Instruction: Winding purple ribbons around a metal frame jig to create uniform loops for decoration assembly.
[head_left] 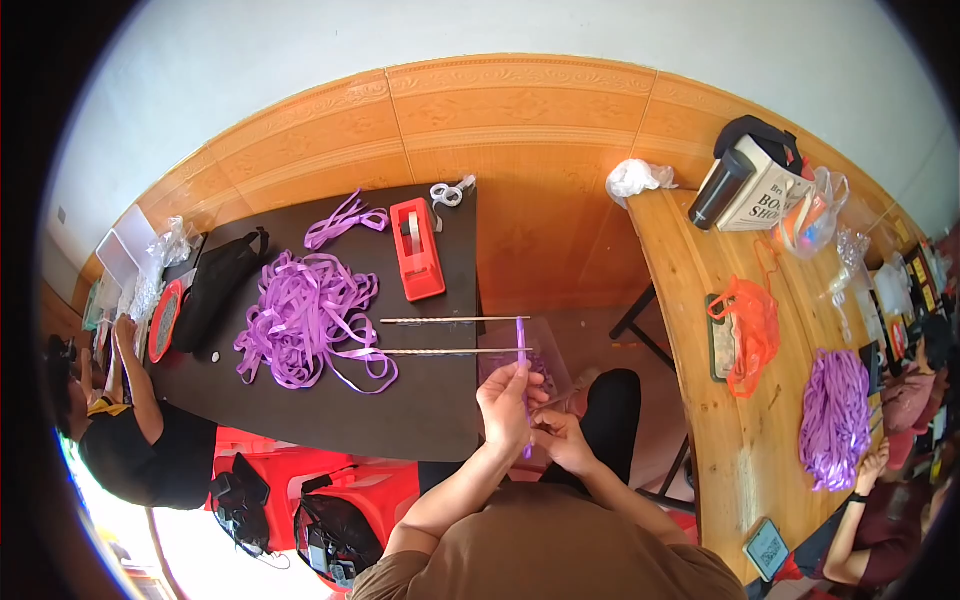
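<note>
A narrow purple ribbon [521, 337] runs across the tips of two thin metal rods [455, 320], which stick out past the right edge of the dark table. My left hand [507, 408] is closed on this ribbon, thumb and fingers pinching it just below the rods. Lower and to the right, my right hand [563, 441] has its fingers curled together at the ribbon's lower part, partly hidden. A large tangled pile of purple ribbon [300, 325] lies on the table to the left of the rods. Beneath my hands is a translucent bin [562, 362] with purple bits inside.
A red tape dispenser [418, 262] and white-handled scissors [449, 194] sit on the dark table [400, 420]. On the wooden table [665, 235] are an orange plastic bag [752, 335], a phone [720, 340] and a purple ribbon bundle [836, 420]. Other people work at both sides.
</note>
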